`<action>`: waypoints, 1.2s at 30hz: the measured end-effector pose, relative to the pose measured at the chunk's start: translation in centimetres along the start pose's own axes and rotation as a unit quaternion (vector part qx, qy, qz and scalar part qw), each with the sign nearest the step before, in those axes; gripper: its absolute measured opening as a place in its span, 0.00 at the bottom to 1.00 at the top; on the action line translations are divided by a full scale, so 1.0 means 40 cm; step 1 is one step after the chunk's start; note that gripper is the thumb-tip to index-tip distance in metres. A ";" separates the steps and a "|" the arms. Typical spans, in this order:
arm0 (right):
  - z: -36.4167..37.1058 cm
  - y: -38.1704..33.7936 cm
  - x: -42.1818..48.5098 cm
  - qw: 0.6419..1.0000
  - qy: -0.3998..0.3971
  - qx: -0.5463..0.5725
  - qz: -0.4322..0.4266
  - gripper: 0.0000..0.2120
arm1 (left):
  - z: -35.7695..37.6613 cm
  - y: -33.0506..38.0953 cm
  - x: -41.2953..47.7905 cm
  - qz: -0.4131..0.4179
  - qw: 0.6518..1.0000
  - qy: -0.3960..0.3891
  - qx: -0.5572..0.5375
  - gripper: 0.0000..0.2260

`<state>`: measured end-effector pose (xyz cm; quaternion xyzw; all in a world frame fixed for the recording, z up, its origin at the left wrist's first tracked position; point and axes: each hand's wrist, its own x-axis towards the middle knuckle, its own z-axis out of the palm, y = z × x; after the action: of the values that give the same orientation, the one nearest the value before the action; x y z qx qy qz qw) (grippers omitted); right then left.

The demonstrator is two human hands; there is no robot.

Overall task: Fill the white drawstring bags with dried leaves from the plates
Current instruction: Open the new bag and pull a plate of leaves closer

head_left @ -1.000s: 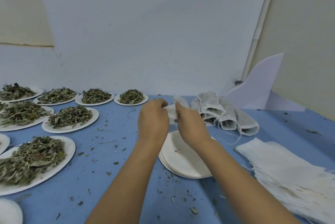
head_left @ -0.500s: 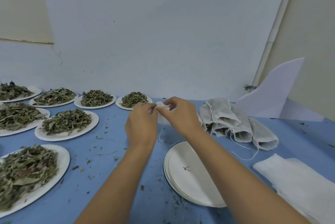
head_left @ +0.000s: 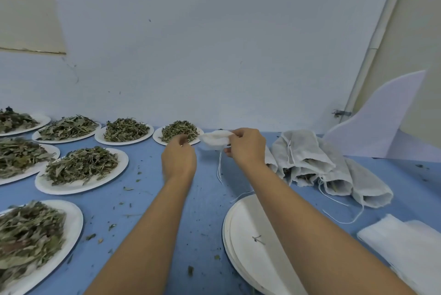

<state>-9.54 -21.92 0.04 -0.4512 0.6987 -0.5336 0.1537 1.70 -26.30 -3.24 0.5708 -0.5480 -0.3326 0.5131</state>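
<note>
At the left we see white plates [head_left: 78, 187] heaped with dried leaves [head_left: 81, 166], set in rows on the blue counter [head_left: 207, 211], with leaf crumbs strewn between them. Next comes the left hand [head_left: 179, 157], its back toward us and its fingers curled down just in front of the far plate [head_left: 155, 136] that ends the back row. We cannot tell whether they hold anything. Just to the right of it, the right hand [head_left: 247, 146] pinches a white drawstring bag [head_left: 214, 139] above the counter, with the bag's strings [head_left: 219, 168] dangling. Nearer us lies a stack of empty plates [head_left: 241, 259]. Further right, filled bags [head_left: 310, 158] lie in a heap. Flat empty bags [head_left: 405, 247] are stacked at the near right edge, and a white board [head_left: 381, 123] stands at the back.
</note>
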 end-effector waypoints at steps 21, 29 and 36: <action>-0.029 0.031 0.022 0.998 -0.003 0.064 -0.005 0.11 | -0.007 -0.071 0.057 0.241 0.782 -0.144 0.557 0.12; -0.118 -0.003 -0.085 0.846 -0.009 0.482 0.228 0.03 | -0.065 -0.038 -0.201 0.307 0.786 -0.129 0.522 0.13; -0.140 0.011 -0.162 0.817 -0.068 0.487 0.302 0.17 | -0.119 -0.022 -0.309 0.273 0.860 -0.102 0.419 0.15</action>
<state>-10.12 -13.36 0.09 -0.1191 0.4368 -0.6987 0.5539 4.22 -13.40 -5.12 0.5220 -0.8188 0.0252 0.2374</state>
